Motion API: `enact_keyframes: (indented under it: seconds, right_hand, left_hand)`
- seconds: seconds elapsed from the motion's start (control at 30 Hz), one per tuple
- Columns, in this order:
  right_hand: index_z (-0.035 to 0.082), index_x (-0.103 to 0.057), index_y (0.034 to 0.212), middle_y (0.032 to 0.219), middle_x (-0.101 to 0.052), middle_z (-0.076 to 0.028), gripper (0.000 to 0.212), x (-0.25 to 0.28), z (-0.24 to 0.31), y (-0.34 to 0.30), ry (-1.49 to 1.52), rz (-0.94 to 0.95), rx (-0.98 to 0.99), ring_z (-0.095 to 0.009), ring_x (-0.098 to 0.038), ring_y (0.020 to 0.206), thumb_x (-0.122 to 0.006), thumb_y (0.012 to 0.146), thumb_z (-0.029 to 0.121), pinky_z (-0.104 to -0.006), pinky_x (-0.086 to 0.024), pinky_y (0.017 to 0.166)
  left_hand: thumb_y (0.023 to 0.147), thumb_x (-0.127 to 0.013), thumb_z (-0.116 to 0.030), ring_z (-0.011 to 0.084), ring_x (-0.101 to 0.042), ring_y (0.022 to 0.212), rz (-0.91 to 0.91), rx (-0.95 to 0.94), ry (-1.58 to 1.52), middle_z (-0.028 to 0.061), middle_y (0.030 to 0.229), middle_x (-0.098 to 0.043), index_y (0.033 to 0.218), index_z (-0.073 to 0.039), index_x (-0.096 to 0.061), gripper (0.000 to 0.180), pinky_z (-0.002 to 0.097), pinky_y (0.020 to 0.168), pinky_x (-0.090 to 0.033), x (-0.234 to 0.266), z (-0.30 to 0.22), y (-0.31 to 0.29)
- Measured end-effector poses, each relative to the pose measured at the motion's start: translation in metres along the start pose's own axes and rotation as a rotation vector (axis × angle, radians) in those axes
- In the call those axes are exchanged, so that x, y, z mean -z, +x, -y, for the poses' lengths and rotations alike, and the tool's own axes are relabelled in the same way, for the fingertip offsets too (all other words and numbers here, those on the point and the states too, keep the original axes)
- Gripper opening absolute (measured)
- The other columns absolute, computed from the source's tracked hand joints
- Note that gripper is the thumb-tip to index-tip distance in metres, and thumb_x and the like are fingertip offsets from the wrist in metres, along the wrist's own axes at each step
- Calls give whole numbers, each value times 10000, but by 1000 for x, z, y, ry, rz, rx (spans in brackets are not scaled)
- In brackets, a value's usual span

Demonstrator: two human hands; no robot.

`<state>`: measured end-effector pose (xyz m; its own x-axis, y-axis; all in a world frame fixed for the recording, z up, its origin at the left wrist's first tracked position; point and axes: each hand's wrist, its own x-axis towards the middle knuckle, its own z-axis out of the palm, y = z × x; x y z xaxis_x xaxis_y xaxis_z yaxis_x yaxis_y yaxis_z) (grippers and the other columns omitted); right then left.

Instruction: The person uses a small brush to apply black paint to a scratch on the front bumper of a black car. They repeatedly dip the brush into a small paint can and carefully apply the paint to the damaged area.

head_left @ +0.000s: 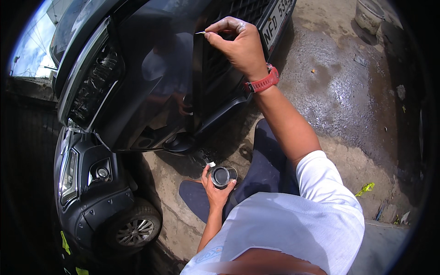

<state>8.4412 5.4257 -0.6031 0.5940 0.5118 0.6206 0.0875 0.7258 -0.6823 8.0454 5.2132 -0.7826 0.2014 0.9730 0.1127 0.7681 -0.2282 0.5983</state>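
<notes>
Beside the car's grille (219, 68), the right hand (240, 46) pinches a thin pale sliver (200, 33).
Its long axis points left from the pinch, over the glossy dark panel (172, 85); contact is unclear. The left hand (217, 193), farther from the panel, grasps a cup (234, 173).

Sky (32, 46): we see bright daylight at upper left.
Wet ground (325, 87): we catch scattered white glare off its surface.
Black bodywork (133, 59): we find it dim, with mirror-like reflections.
White shirt (284, 224): we note shadow across sunlit cloth.
Picture rim: we get bent lines fading to black; blurred patch at bottom.
</notes>
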Motion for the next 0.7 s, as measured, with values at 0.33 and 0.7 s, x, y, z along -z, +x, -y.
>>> enact_keyframes:
  seconds: [0.33, 0.7]
  right_hand:
    - [16, -888, 998, 935, -868, -74, 129, 0, 1, 0, -18, 0, -3, -145, -808, 903, -881, 938, 130, -314, -599, 927]
    - [7, -886, 1002, 937, -869, -88, 138, -1, 3, 2, -12, -2, -17, -151, -813, 902, -874, 935, 127, -312, -607, 907]
  left_hand:
    - [701, -1077, -350, 469, -483, 1585, 9, -5, -6, 233, 1708, -494, 1303, -18, -734, 768, 600, 1315, -398, -1, 1, 3]
    - [706, -1076, -372, 462, -450, 1607, 20, 12, -9, 214, 1722, -486, 1315, -32, -738, 774, 613, 1327, -365, -2, 3, 4]
